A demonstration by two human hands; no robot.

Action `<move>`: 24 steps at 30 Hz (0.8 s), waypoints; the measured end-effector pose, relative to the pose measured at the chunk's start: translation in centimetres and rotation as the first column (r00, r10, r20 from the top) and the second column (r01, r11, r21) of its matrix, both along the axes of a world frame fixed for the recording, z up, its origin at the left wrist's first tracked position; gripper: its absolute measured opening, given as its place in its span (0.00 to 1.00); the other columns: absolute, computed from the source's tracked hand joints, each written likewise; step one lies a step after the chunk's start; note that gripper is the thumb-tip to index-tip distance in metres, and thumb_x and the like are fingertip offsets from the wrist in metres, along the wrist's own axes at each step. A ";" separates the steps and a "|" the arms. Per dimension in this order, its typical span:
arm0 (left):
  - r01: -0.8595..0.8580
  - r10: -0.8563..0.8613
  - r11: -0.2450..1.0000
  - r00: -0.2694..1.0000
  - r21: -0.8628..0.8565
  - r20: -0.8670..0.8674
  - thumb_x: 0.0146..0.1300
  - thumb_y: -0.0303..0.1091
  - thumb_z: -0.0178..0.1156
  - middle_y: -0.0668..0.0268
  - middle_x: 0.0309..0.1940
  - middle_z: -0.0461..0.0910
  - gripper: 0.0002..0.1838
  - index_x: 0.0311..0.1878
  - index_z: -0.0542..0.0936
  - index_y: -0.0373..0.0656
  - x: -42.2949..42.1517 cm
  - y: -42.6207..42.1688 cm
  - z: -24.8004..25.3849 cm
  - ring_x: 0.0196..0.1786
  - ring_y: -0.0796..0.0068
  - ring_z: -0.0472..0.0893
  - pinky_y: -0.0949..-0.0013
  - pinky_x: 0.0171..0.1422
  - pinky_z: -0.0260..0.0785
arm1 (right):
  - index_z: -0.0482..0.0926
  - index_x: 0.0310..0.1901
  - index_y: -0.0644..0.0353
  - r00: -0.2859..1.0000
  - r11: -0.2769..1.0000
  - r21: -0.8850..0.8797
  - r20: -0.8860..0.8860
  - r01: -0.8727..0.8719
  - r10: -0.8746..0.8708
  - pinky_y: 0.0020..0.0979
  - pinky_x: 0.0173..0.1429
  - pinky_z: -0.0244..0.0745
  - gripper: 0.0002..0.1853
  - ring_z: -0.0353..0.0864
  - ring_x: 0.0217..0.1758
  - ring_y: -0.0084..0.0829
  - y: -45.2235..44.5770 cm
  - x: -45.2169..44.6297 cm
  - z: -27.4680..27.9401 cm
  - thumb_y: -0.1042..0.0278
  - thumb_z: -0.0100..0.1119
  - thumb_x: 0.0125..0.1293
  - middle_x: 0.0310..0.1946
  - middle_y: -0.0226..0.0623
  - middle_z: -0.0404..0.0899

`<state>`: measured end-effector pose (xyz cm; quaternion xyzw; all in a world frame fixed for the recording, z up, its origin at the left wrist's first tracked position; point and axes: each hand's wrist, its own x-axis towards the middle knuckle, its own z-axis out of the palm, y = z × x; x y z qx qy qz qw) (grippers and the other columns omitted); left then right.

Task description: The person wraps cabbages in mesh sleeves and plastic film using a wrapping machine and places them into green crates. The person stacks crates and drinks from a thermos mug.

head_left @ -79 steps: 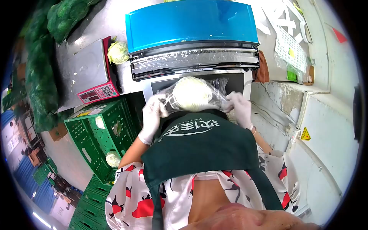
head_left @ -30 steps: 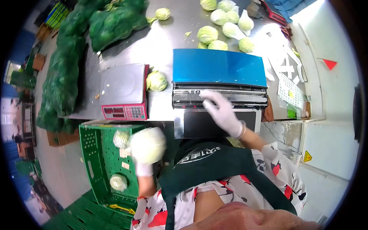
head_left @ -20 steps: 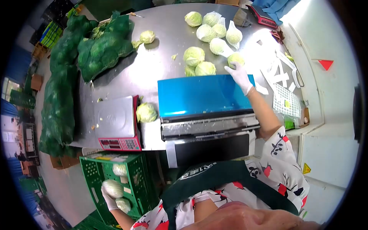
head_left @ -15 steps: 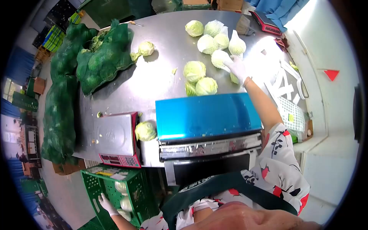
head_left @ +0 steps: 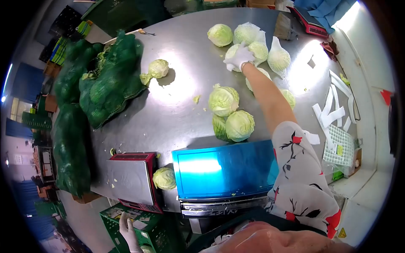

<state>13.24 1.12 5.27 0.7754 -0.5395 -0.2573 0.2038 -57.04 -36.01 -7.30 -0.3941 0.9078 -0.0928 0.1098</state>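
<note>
My right hand [head_left: 239, 58], in a white glove, lies spread over a pale cabbage [head_left: 231, 51] in the far group and partly hides it. Beside it sit another cabbage [head_left: 257, 52], one in white foam netting [head_left: 247, 32], and a netted one with a gathered neck [head_left: 279, 58]. A bare-looking cabbage [head_left: 220, 35] stands to their left. Below my right forearm, two more are partly covered. My left hand [head_left: 128, 234], also gloved, is low at the left beside the green crate [head_left: 158, 230], fingers stretched out and holding nothing visible.
A blue-topped wrapping machine [head_left: 223, 170] stands at the near edge, with a red scale [head_left: 130, 179] to its left. Cabbages [head_left: 239, 126] sit behind the machine. Green mesh sacks [head_left: 109, 86] fill the left side. White foam strips [head_left: 333, 109] lie at the right.
My right hand has moved left and away from me, from one cabbage onto another. The view has shifted forward over the table. My left hand stays by the crate, now seen lower.
</note>
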 end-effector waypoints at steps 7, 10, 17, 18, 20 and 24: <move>0.310 -0.310 0.950 0.951 0.036 -0.014 0.63 0.18 0.55 0.54 0.54 0.82 0.23 0.64 0.75 0.34 -4.0 -3.9 -2.4 0.54 0.64 0.83 0.65 0.62 0.73 | 0.60 0.71 0.64 0.789 0.918 0.027 -0.503 -0.395 0.354 0.49 0.62 0.72 0.56 0.72 0.65 0.51 1.4 2.7 -4.3 0.39 0.73 0.46 0.61 0.47 0.73; 0.453 -0.454 0.891 0.878 0.044 0.151 0.62 0.19 0.57 0.52 0.51 0.82 0.22 0.61 0.76 0.36 -5.7 -4.5 -1.4 0.52 0.58 0.83 0.63 0.59 0.74 | 0.60 0.72 0.63 0.727 0.795 -0.101 -0.487 -0.597 0.484 0.51 0.66 0.68 0.58 0.69 0.67 0.53 2.8 4.3 -4.0 0.37 0.74 0.43 0.62 0.51 0.71; 0.478 -0.473 0.878 0.859 0.024 0.196 0.61 0.21 0.61 0.51 0.48 0.82 0.22 0.60 0.77 0.39 -5.3 -2.7 -3.3 0.50 0.51 0.82 0.56 0.57 0.74 | 0.61 0.71 0.64 0.879 0.811 -0.349 -0.103 -0.471 0.466 0.45 0.68 0.69 0.59 0.73 0.66 0.47 2.4 4.9 -2.3 0.30 0.72 0.45 0.65 0.53 0.68; 0.472 -0.466 0.881 0.865 0.014 0.185 0.60 0.21 0.61 0.51 0.48 0.82 0.22 0.60 0.77 0.39 -5.5 -2.4 -3.3 0.50 0.51 0.82 0.57 0.57 0.74 | 0.63 0.69 0.64 0.859 0.816 -0.377 0.093 -0.437 0.503 0.45 0.67 0.71 0.57 0.73 0.66 0.47 1.8 4.7 -2.9 0.30 0.71 0.47 0.64 0.53 0.70; 0.462 -0.456 0.887 0.876 -0.003 0.160 0.60 0.21 0.61 0.51 0.48 0.82 0.23 0.60 0.77 0.39 -5.9 -1.7 -3.2 0.50 0.51 0.82 0.57 0.57 0.74 | 0.68 0.66 0.67 0.778 0.803 -0.463 0.313 -0.376 0.545 0.40 0.66 0.72 0.51 0.76 0.64 0.45 0.6 3.2 -3.8 0.34 0.72 0.49 0.63 0.52 0.73; 0.404 -0.403 0.915 0.910 0.004 0.099 0.60 0.20 0.60 0.52 0.48 0.83 0.21 0.59 0.79 0.38 -7.0 -0.8 -1.7 0.51 0.55 0.83 0.61 0.59 0.74 | 0.75 0.61 0.62 0.245 0.838 -0.386 0.918 0.385 0.311 0.38 0.64 0.76 0.40 0.79 0.62 0.40 0.6 0.1 -5.6 0.46 0.76 0.52 0.57 0.46 0.80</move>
